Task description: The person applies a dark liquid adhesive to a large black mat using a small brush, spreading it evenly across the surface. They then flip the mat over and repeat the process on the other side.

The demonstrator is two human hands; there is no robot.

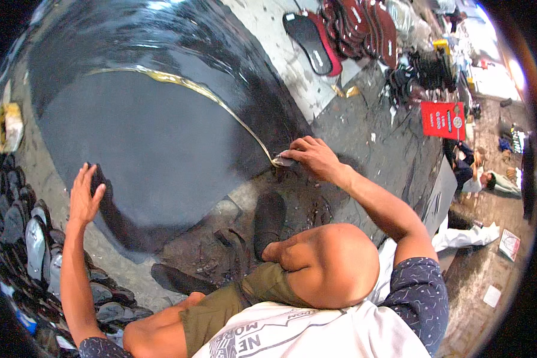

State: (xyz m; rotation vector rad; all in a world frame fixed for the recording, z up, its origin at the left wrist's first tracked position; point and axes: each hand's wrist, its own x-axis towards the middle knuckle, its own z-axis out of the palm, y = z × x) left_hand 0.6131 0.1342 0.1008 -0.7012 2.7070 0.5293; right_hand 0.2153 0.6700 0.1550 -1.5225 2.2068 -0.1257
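Pinches a small flat piece (284, 160) between thumb and fingers of the right hand (318, 156), at the near end of a glossy yellowish streak (212, 97) curving across a large black sheet (143, 131). Holds the piece low against the surface, probably to bring its thin edge to bear on the streak; cannot tell its material. Rests the left hand (85, 194) at the left border of the sheet, fingers spread and thumb apart, gripping nothing, likely to steady that side against pull from the right; cannot tell how firmly. Lies wide in front of the bent knees, on the floor (253, 191), matte on the near side of the streak and shinier beyond, perhaps for easy reach from both sides. Plants dark shoes (269, 222) by the near edge, presumably for balance. At far left, heaped dark soles (36, 247) beside the left forearm, with a yellowish container (9, 127) farther up; at upper right, stacked maroon soles (361, 27), perhaps grouped by colour.
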